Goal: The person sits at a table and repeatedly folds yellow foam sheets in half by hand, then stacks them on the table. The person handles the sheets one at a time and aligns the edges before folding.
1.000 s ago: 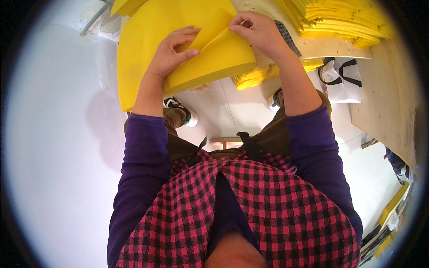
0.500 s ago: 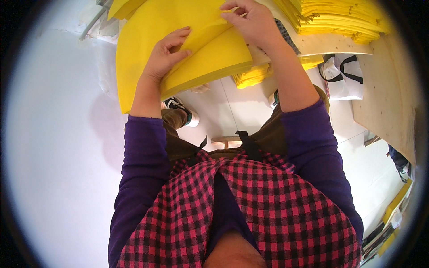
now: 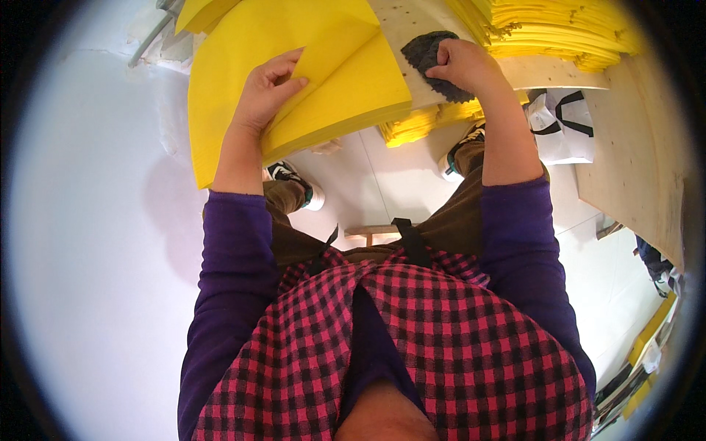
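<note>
A stack of large yellow sheets (image 3: pixel 360 88), soft like felt or foam, lies on the table in front of me. Its top layer is turned back along a slanting fold. My left hand (image 3: pixel 273 90) rests on the stack, thumb and fingers about the edge of this yellow sheet (image 3: pixel 331 44); some fingertips are hidden behind it. To the right of the stack lies a dark grey cloth (image 3: pixel 425 48) with a zigzag edge. On it is my right hand (image 3: pixel 465 67), fingers curled and thumb pressed close to them against the cloth.
Thick piles of yellow sheets (image 3: pixel 551 33) stand at the far right on the pale wooden table (image 3: pixel 548 72). More yellow pieces (image 3: pixel 412 126) sit lower down, beneath the table edge. A white bag with black handles (image 3: pixel 566 132) is beside a wooden panel (image 3: pixel 640 162) on the right.
My right hand has left the upper edge of the yellow sheet and moved right and nearer, onto the dark grey cloth. The left hand has hardly moved.
</note>
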Motion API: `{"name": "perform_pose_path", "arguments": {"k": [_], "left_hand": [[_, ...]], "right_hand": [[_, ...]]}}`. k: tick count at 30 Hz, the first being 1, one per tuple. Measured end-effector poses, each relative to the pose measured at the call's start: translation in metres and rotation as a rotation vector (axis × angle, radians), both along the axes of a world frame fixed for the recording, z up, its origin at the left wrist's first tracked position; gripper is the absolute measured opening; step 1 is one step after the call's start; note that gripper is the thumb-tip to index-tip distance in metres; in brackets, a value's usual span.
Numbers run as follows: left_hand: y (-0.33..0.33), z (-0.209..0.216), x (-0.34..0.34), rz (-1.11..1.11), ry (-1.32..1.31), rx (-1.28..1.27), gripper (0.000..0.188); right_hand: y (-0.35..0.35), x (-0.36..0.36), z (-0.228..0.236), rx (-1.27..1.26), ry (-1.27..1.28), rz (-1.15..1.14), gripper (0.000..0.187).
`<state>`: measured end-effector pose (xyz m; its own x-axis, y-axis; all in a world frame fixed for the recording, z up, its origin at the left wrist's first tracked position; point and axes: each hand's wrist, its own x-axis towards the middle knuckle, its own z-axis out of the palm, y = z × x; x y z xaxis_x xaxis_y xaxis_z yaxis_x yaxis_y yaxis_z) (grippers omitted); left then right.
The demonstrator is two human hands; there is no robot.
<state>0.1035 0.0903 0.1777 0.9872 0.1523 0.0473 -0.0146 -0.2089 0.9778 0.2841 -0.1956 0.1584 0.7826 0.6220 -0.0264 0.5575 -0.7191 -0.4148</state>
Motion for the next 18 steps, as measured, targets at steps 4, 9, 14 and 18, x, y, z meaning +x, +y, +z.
{"name": "perform_pose_path", "arguments": {"k": [4, 9, 14, 18], "left_hand": [[-0.002, 0.002, -0.001, 0.046, 0.008, -0.019, 0.019], [-0.003, 0.004, -0.002, 0.033, 0.017, -0.026, 0.019], [-0.004, 0.003, -0.002, 0.039, 0.011, -0.033, 0.019], [-0.003, 0.004, -0.001, 0.014, 0.013, -0.015, 0.020]], "right_hand": [[0.000, 0.002, -0.001, 0.008, -0.025, 0.035, 0.020], [-0.005, -0.005, 0.008, 0.387, 0.144, 0.105, 0.015], [0.004, -0.023, 0.023, 0.605, 0.530, 0.427, 0.018], [0.016, -0.031, 0.026, 0.459, 0.481, 0.443, 0.015]]}}
